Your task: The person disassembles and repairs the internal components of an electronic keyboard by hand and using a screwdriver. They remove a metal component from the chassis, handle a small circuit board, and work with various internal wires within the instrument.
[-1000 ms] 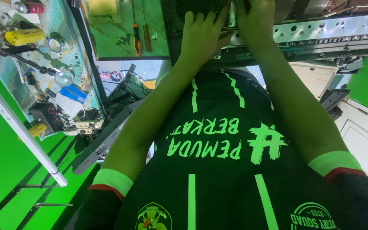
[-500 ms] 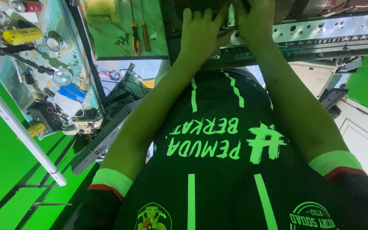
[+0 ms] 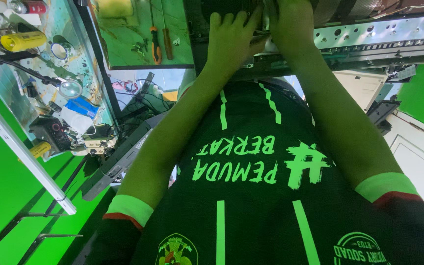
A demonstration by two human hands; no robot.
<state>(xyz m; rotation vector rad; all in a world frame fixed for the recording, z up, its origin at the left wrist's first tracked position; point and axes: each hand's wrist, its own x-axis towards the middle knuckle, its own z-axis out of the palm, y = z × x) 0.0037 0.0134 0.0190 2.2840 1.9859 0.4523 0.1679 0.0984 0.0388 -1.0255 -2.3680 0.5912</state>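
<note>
— What has changed since a second ago?

— Very little. Both hands have crept slightly further up onto the work, and the view has barely shifted; the arms stay stretched out over the dark printed shirt (image 3: 251, 162).

— What are the hands on?

— The left hand (image 3: 231, 41) lies flat, fingers spread apart, on a dark panel (image 3: 222, 10) at the top edge of the view. The right hand (image 3: 293, 27) is pressed against the same spot, just beside the left, where the panel meets a long perforated metal frame (image 3: 369, 41). Whether the right fingers are closed on anything I cannot tell; they run out of the picture.

— So where does the piece sit?

— Straight ahead of the person, lying across the view, the metal frame running off to the right.

— How far along does it look?

— Judging by the bare frame and exposed rail, the unit is opened up and in mid-work. No tool is in either hand; an orange-handled screwdriver (image 3: 156, 43) lies untouched on the green bench (image 3: 123, 39) to the left, well apart from a yellow cylinder (image 3: 23, 40) and a magnifier (image 3: 69, 88) on the glass-topped table (image 3: 87, 59).
</note>
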